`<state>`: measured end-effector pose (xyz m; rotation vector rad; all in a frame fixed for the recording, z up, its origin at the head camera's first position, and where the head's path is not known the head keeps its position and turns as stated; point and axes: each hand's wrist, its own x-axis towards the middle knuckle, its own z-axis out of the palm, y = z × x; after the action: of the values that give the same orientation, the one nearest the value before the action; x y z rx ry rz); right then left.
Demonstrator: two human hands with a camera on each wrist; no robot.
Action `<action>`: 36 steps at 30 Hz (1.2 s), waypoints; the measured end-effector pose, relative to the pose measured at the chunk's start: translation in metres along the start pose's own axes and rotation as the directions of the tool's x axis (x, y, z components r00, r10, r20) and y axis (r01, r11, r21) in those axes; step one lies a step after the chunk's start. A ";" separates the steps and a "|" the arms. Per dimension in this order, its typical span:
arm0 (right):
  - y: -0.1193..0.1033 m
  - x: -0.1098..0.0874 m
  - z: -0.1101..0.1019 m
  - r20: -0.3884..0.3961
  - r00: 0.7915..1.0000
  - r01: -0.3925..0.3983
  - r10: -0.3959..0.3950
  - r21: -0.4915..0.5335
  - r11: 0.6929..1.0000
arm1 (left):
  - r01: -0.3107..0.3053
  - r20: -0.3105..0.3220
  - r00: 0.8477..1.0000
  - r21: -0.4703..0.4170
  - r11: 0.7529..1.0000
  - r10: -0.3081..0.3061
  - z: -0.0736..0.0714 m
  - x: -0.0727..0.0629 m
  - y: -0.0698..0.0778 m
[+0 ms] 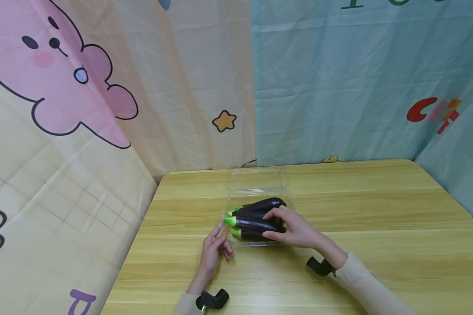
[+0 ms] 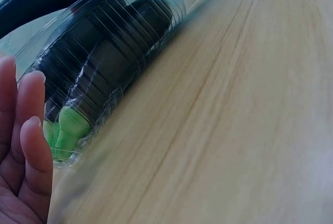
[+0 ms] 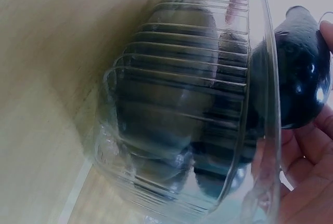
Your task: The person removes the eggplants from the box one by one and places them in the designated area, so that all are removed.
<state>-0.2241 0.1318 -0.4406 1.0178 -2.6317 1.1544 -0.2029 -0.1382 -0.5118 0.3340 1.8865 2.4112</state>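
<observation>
Several dark purple eggplants with green stems lie side by side in a clear plastic clamshell container (image 1: pixel 293 203). My right hand (image 1: pixel 297 229) grips the thick end of the top eggplant (image 1: pixel 254 225), thumb on the near side and fingers on the far side. In the right wrist view that eggplant (image 3: pixel 302 73) rises above the container's rim, with other eggplants (image 3: pixel 166 78) behind the ribbed wall. My left hand (image 1: pixel 213 251) is at the container's left edge by the stems, fingers mostly extended and holding nothing; whether a fingertip touches the container is unclear.
The container's clear lid (image 1: pixel 258 180) lies folded back toward the table's far edge. Beneath everything is a light wood-grain table (image 1: pixel 370 210). Printed fabric curtains (image 1: pixel 331 87) hang behind it and at the sides. Each wrist carries a black camera mount (image 1: pixel 320 266).
</observation>
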 end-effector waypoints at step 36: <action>-0.003 0.000 0.003 -0.138 0.990 0.021 -0.004 0.126 0.992 | -0.015 0.006 1.000 0.005 1.000 0.015 0.000 0.001 0.001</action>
<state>-0.2214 0.1283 -0.4405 0.9362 -2.4694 1.3536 -0.2034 -0.1385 -0.5104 0.3562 1.8950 2.4124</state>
